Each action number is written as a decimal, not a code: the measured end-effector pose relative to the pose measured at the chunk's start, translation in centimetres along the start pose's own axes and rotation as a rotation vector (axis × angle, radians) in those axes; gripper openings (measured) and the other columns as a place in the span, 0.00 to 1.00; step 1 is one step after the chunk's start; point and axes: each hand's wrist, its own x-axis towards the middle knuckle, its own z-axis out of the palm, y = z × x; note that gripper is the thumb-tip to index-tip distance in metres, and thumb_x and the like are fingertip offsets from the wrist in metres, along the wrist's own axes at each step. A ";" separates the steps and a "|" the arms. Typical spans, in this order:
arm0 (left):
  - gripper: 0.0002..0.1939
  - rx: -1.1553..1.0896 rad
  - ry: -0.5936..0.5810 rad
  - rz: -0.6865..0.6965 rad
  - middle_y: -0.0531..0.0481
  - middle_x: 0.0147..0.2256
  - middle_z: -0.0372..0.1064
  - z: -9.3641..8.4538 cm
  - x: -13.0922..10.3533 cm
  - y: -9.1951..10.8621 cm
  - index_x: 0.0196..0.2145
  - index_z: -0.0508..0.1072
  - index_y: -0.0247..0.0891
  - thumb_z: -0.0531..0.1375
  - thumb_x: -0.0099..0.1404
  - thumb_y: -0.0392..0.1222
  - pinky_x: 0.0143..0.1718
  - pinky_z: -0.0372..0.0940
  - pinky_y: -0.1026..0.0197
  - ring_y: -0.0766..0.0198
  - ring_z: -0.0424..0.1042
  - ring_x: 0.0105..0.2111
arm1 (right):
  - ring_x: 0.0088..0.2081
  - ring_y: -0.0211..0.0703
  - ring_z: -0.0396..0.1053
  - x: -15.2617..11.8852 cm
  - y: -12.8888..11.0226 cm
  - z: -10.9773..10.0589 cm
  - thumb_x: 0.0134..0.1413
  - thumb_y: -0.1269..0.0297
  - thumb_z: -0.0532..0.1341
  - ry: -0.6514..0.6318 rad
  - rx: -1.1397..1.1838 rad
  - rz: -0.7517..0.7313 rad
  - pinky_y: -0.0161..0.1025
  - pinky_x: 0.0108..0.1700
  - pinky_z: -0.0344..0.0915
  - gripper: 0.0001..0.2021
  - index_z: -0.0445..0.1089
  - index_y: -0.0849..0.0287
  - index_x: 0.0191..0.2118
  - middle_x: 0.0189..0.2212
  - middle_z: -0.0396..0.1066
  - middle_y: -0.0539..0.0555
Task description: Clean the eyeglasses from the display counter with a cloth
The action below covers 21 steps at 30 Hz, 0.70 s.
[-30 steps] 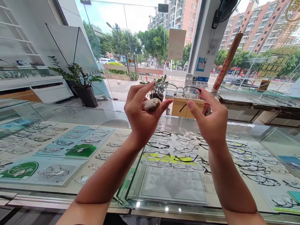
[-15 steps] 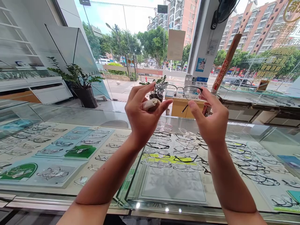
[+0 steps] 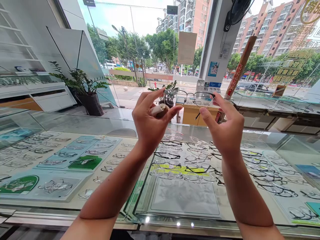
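A pair of thin-rimmed eyeglasses is held up in front of me, above the display counter. My left hand grips its left end with the fingertips, the thumb standing apart below. Tucked in that same palm is a rolled, off-white cloth-like piece. At the other end, my right hand pinches the dark right corner between finger and thumb. A dark temple tip hangs below the right lens. Both hands are closed on the frame, and the left fingers partly hide its edge.
Beneath my arms lies a glass display counter with many eyeglasses in rows. Green and blue display cards lie inside on the left. Beyond it stand potted plants, a wooden cabinet and a glass shopfront facing the street.
The eyeglasses have shifted very slightly left with my left hand, and the hanging temple tip has changed its slant a little. Both hands keep their grip.
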 end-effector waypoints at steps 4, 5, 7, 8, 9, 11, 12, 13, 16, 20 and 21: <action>0.28 -0.045 -0.044 -0.056 0.46 0.47 0.80 0.0 0.3 -0.6 0.55 0.84 0.46 0.80 0.61 0.55 0.37 0.74 0.59 0.61 0.79 0.40 | 0.60 0.62 0.81 0.1 -0.1 -0.2 0.66 0.52 0.70 0.011 -0.013 -0.035 0.67 0.62 0.76 0.26 0.78 0.50 0.66 0.60 0.83 0.59; 0.28 -0.051 -0.053 -0.063 0.46 0.46 0.81 0.0 0.3 -0.7 0.55 0.84 0.46 0.80 0.60 0.56 0.37 0.74 0.59 0.61 0.79 0.40 | 0.60 0.62 0.81 0.1 -0.1 -0.2 0.66 0.53 0.70 0.014 -0.016 -0.042 0.67 0.62 0.76 0.25 0.78 0.50 0.66 0.60 0.83 0.59; 0.28 -0.054 -0.064 -0.064 0.46 0.46 0.81 0.0 0.4 -0.9 0.55 0.85 0.46 0.80 0.60 0.57 0.38 0.75 0.58 0.60 0.80 0.41 | 0.59 0.61 0.81 0.1 -0.1 -0.2 0.66 0.53 0.69 0.017 -0.021 -0.053 0.67 0.62 0.77 0.25 0.78 0.50 0.66 0.60 0.83 0.59; 0.28 -0.053 -0.067 -0.064 0.45 0.46 0.81 0.0 0.4 -0.9 0.54 0.85 0.46 0.80 0.60 0.57 0.39 0.75 0.58 0.59 0.80 0.42 | 0.59 0.61 0.81 0.1 -0.1 -0.2 0.66 0.54 0.69 0.019 -0.023 -0.056 0.67 0.62 0.77 0.25 0.77 0.50 0.66 0.60 0.83 0.59; 0.28 -0.052 -0.070 -0.065 0.45 0.46 0.81 0.0 0.4 -0.9 0.54 0.85 0.46 0.80 0.60 0.57 0.39 0.75 0.58 0.59 0.80 0.42 | 0.59 0.61 0.81 0.1 -0.1 -0.2 0.66 0.54 0.70 0.022 -0.025 -0.060 0.67 0.62 0.77 0.25 0.77 0.50 0.66 0.60 0.83 0.59; 0.29 -0.049 -0.074 -0.074 0.45 0.46 0.82 -0.1 0.5 -0.9 0.54 0.85 0.45 0.80 0.60 0.58 0.39 0.76 0.59 0.59 0.80 0.42 | 0.59 0.61 0.80 0.1 0.0 -0.2 0.66 0.54 0.70 0.025 -0.024 -0.067 0.67 0.62 0.77 0.25 0.77 0.50 0.66 0.60 0.83 0.58; 0.29 -0.050 -0.076 -0.078 0.45 0.46 0.82 -0.1 0.5 -0.9 0.54 0.85 0.45 0.80 0.60 0.59 0.39 0.76 0.59 0.59 0.80 0.41 | 0.59 0.61 0.80 0.1 -0.1 -0.2 0.66 0.54 0.70 0.025 -0.023 -0.070 0.67 0.62 0.77 0.25 0.77 0.50 0.67 0.60 0.82 0.59; 0.29 -0.052 -0.077 -0.082 0.45 0.46 0.82 -0.1 0.5 -0.9 0.54 0.85 0.45 0.79 0.60 0.59 0.39 0.76 0.59 0.60 0.80 0.41 | 0.59 0.61 0.80 0.1 -0.1 -0.2 0.66 0.54 0.70 0.024 -0.022 -0.072 0.66 0.62 0.77 0.25 0.77 0.50 0.67 0.60 0.82 0.59; 0.28 -0.063 -0.077 -0.081 0.45 0.46 0.82 -0.1 0.4 -0.9 0.54 0.84 0.45 0.80 0.60 0.58 0.39 0.77 0.59 0.59 0.81 0.43 | 0.59 0.61 0.80 0.1 -0.2 -0.2 0.66 0.54 0.70 0.019 -0.025 -0.071 0.66 0.61 0.77 0.25 0.77 0.51 0.66 0.60 0.83 0.59; 0.28 -0.064 -0.073 -0.087 0.46 0.46 0.81 -0.1 0.4 -0.9 0.54 0.84 0.46 0.80 0.59 0.56 0.38 0.77 0.60 0.61 0.80 0.41 | 0.59 0.61 0.81 0.1 -0.3 -0.2 0.66 0.55 0.70 0.020 -0.032 -0.072 0.65 0.61 0.78 0.24 0.77 0.51 0.66 0.59 0.83 0.59; 0.28 -0.062 -0.071 -0.092 0.46 0.46 0.81 -0.1 0.4 -0.9 0.54 0.84 0.46 0.80 0.59 0.56 0.38 0.77 0.61 0.62 0.80 0.40 | 0.59 0.61 0.81 0.1 -0.3 -0.2 0.67 0.55 0.70 0.019 -0.033 -0.073 0.65 0.61 0.78 0.24 0.77 0.51 0.66 0.59 0.83 0.59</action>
